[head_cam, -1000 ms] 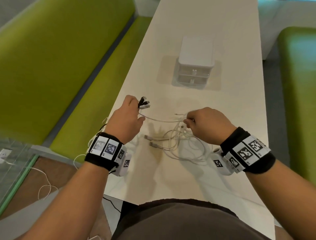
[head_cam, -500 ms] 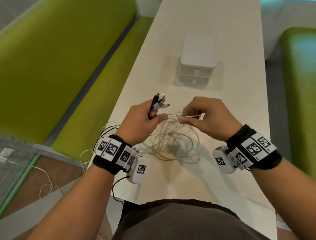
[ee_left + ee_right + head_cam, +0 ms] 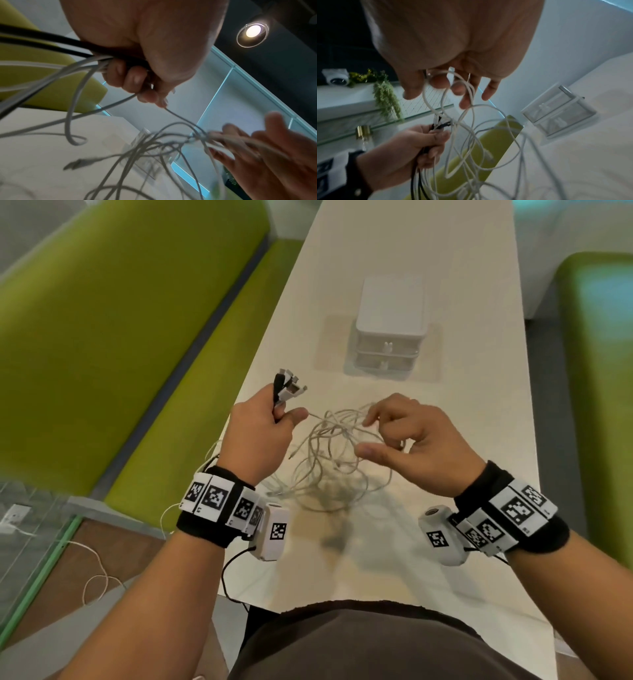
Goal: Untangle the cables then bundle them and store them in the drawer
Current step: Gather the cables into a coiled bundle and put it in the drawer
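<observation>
Here both hands (image 3: 257, 436) (image 3: 421, 453) hold cables (image 3: 329, 470) (near the table's (image 3: 479, 405) left edge).

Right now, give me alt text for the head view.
Left hand grips a bunch of cable ends; right hand holds loops of the tangled white cables above the table, closed drawer unit behind.

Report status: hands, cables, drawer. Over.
Left hand grips gathered cable ends. Right hand hooks loops of the white tangle, not yet undone. Drawer unit beyond it, both drawers shut.
</observation>
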Tool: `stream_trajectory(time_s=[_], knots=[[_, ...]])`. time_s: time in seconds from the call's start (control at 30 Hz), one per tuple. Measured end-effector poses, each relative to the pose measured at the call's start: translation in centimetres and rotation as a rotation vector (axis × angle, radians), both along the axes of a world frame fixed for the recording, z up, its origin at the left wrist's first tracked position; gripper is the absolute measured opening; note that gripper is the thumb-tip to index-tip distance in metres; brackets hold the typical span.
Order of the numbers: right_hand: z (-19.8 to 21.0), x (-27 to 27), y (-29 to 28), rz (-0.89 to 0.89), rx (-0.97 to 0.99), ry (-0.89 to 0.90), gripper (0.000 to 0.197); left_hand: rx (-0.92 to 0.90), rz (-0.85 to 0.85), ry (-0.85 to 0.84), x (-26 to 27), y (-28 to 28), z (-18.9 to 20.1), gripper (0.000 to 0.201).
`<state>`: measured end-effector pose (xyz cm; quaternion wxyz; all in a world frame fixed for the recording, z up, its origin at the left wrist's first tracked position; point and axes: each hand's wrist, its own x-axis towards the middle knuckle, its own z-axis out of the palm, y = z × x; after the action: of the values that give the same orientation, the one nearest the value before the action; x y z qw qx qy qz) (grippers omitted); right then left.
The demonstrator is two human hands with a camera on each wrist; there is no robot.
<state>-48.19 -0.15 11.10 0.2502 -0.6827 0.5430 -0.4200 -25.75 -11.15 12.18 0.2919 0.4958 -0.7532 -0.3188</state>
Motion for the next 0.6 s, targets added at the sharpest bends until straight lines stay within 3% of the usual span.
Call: stream_trajectory(time_s=[0.07, 0.13, 0.23, 0.3, 0.4, 0.43, 0.6], knots=[[-0.2, -0.3, -0.3, -0.088, -0.009, -0.033, 0.046, 0.002, 0.0, 0.001, 0.1, 0.2, 0.1, 0.034], [-0.4, -1.0, -0.8, -0.247, 0.042, -0.026, 0.027, 0.026, -0.022, 0.027, 0.4, 0.2, 0.4, 0.039], [-0.2, -1.8, -1.0, -0.44, 0.113, -0.185, 0.031, 0.064, -0.088, -0.003, 0.9, 0.3, 0.6, 0.035], [-0.3, -1.7, -1.0, -0.425, 0.191, -0.155, 0.016, 0.07, -0.131, -0.021, 0.7, 0.4, 0.5, 0.031], [-1.4, -0.7, -1.1, -0.21, 0.355, 0.319, 0.03, 0.073, -0.222, -0.006, 0.1, 0.7, 0.3, 0.03], [-1.7, 0.2, -1.3, -0.168, 0.379, 0.378, 0.031, 0.094, -0.256, 0.014, -0.1, 0.9, 0.4, 0.03], [-2.9, 3.3, -2.9, -0.264, 0.333, 0.125, 0.037, 0.225, -0.399, 0.199, -0.3, 0.9, 0.7, 0.024]])
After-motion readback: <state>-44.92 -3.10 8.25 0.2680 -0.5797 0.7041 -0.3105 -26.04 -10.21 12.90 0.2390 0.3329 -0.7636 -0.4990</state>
